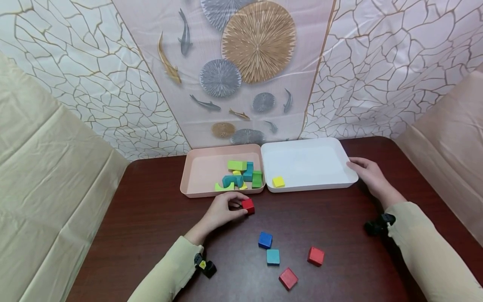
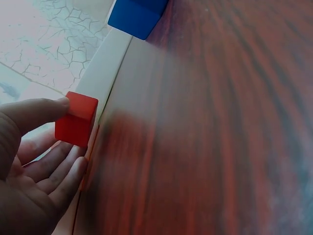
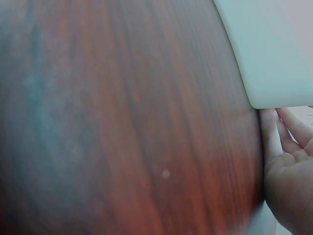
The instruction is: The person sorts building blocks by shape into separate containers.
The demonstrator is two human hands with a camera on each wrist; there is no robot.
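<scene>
Left hand (image 1: 222,209) pinching red block (image 1: 247,206); right hand (image 1: 371,178), fingers extended, touching white tray (image 1: 309,161) at its right edge.
Red block just in front of pink tray (image 1: 205,165), near its right end. Yellow block (image 1: 278,181) in white tray's near-left corner. Blue block (image 1: 265,240), teal block (image 1: 273,257), two loose red blocks (image 1: 288,279) on worktop (image 1: 339,218).

The left sleeve (image 1: 162,274) was cream, a black, yellow-marked device (image 1: 209,269) at its cuff (image 1: 188,251); right of it, the matching right sleeve (image 1: 430,247) bore a plainer black device (image 1: 372,227)
</scene>
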